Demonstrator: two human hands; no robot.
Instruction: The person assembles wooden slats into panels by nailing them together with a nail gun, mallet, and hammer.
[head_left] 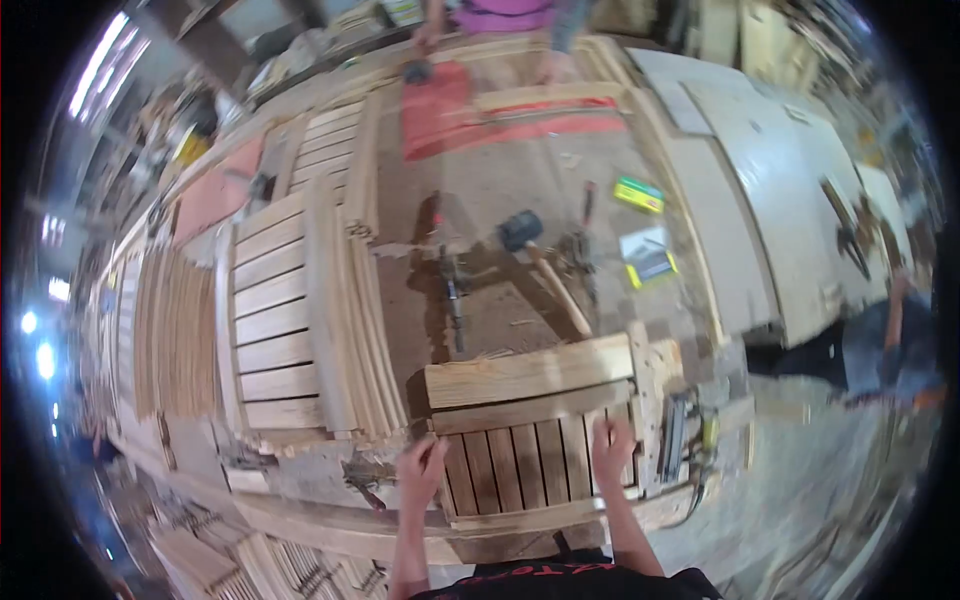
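In front of my body lies a slatted wooden panel (515, 465), its narrow slats running away from me inside a frame. My left hand (424, 468) is closed at the panel's left edge, near the far corner. Over the slats toward the right end, my right hand (613, 450) is closed too, with the fingers bent inward. Whether either hand grips the panel or something small is not plain. A wide pale board (530, 372) lies along the panel's far side. Beyond it rests a mallet (521, 231) with a black head, its wooden handle (562, 290) pointing toward the board.
Stacked slatted panels (272, 320) stand left on the workbench. Bar clamps (452, 285) lie mid-bench, near a yellow-green box (639, 195) and another small box (648, 257). Across the bench, a co-worker's hand (555, 68) is beside a wooden piece on red sheet (436, 110). Another person (880, 340) stands right.
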